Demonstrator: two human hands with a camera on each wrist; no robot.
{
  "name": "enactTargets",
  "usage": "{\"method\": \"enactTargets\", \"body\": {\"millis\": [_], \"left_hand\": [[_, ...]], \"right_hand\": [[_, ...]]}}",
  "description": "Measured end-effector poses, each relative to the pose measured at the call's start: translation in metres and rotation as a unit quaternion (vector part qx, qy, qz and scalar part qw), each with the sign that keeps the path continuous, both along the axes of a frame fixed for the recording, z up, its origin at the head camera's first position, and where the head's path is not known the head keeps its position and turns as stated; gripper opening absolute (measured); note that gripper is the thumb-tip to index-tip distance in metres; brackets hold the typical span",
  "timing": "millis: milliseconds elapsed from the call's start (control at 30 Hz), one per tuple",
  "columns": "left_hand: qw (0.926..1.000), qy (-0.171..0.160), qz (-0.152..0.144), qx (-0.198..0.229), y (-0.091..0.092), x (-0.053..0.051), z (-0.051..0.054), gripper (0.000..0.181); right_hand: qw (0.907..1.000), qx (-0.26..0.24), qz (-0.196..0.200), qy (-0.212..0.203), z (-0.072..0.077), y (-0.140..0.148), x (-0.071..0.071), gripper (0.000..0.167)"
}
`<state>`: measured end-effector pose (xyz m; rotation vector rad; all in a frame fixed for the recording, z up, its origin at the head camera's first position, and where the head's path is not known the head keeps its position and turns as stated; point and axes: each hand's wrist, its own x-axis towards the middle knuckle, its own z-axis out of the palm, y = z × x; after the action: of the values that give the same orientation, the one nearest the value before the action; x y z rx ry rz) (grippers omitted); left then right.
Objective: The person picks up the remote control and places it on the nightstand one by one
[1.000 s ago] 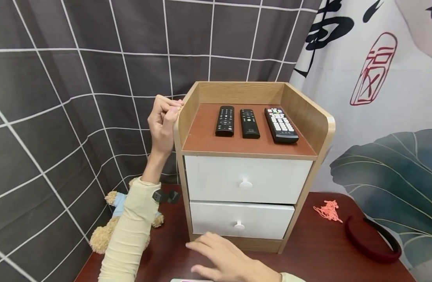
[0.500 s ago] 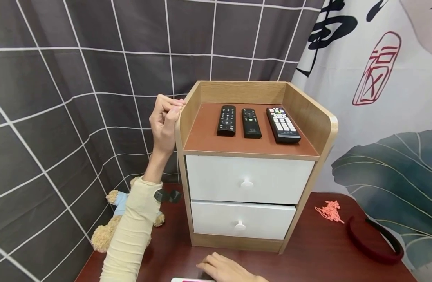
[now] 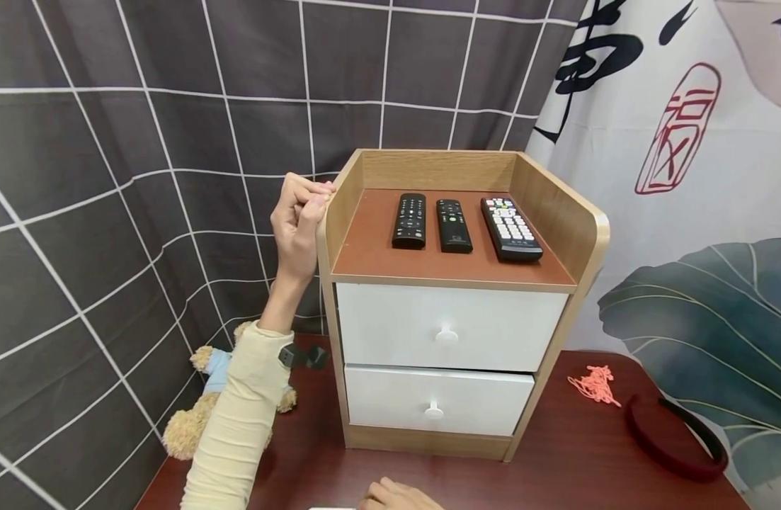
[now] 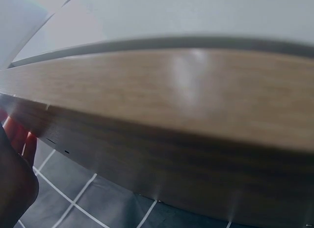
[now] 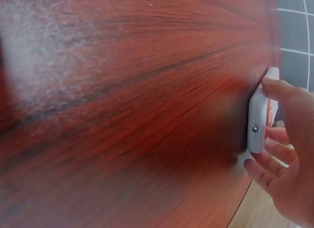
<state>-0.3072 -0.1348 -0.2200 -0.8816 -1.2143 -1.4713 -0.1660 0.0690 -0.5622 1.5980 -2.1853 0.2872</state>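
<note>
My left hand [image 3: 296, 230] grips the upper left side panel of a small wooden drawer cabinet [image 3: 422, 440], its fingers curled over the edge. The left wrist view shows the wooden panel [image 4: 147, 85] close up, with part of the hand [image 4: 14, 174] at the far left. Low in the head view, my right hand [image 3: 398, 496] is at the table's front. In the right wrist view, this hand [image 5: 294, 134] holds a flat white device [image 5: 256, 117] with a pinkish-red face, thumb and fingers on its edges. What the device is cannot be told.
Three black remote controls [image 3: 454, 225] lie on the cabinet's brown top. Two white drawers [image 3: 390, 322] sit beneath. A teddy bear [image 3: 218, 372] is behind the left forearm. Coral string [image 3: 596, 384] and a dark red headband [image 3: 673, 453] lie right on the red-brown table [image 3: 556, 439].
My right hand has moved down from before the lower drawer to the white device at the table's front, mostly leaving the head view. The left hand keeps its grip on the cabinet.
</note>
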Motion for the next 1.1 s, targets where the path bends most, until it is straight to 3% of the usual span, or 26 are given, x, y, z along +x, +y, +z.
{"method": "enactTargets", "body": {"millis": [200, 300, 433, 567, 667, 733, 767, 800, 833, 867, 967, 1033, 1100], "left_hand": [[1.0, -0.002, -0.001, -0.001, 0.0, 0.0, 0.0, 0.029], [1.0, -0.002, 0.0, -0.003, 0.0, 0.0, 0.0, 0.029], [1.0, -0.001, 0.005, -0.004, 0.0, -0.001, 0.0, 0.029], [1.0, -0.001, 0.006, -0.005, 0.0, -0.001, -0.001, 0.029], [1.0, 0.001, 0.007, -0.004, 0.0, -0.001, -0.001, 0.029], [1.0, 0.002, 0.005, -0.003, 0.0, -0.001, -0.001, 0.028], [1.0, 0.002, 0.005, -0.003, 0.0, -0.001, -0.001, 0.029], [1.0, 0.002, 0.004, -0.002, 0.0, -0.001, -0.001, 0.029], [1.0, 0.002, 0.004, -0.002, -0.001, -0.001, 0.0, 0.029], [1.0, 0.002, 0.003, -0.002, -0.001, -0.001, 0.0, 0.029], [1.0, 0.0, 0.003, -0.003, -0.001, -0.001, -0.001, 0.028], [1.0, -0.002, 0.002, -0.005, -0.001, -0.001, -0.001, 0.028], [1.0, -0.002, 0.001, -0.006, -0.001, 0.0, 0.0, 0.028]], "right_hand": [[0.9991, 0.037, -0.001, 0.021, 0.004, -0.005, -0.003, 0.019], [0.9964, 0.085, 0.0, -0.001, 0.012, -0.006, -0.004, 0.018], [0.9874, 0.13, -0.014, -0.09, 0.024, -0.008, -0.007, 0.021], [0.9741, 0.116, -0.007, -0.194, 0.029, -0.008, -0.011, 0.024], [0.9569, 0.1, 0.013, -0.272, 0.032, -0.006, -0.014, 0.021], [0.9379, 0.085, 0.029, -0.335, 0.037, -0.004, -0.015, 0.019], [0.9191, 0.071, 0.036, -0.386, 0.039, -0.002, -0.015, 0.019], [0.8944, 0.054, 0.044, -0.442, 0.043, 0.0, -0.015, 0.02], [0.8637, 0.037, 0.051, -0.5, 0.046, 0.002, -0.015, 0.022], [0.8284, 0.018, 0.056, -0.557, 0.049, 0.004, -0.015, 0.025], [0.7005, -0.035, 0.057, -0.711, 0.061, 0.012, -0.012, 0.038], [0.6553, -0.048, 0.061, -0.751, 0.068, 0.018, -0.011, 0.046], [0.6344, -0.057, 0.078, -0.767, 0.076, 0.023, -0.011, 0.053]]}}
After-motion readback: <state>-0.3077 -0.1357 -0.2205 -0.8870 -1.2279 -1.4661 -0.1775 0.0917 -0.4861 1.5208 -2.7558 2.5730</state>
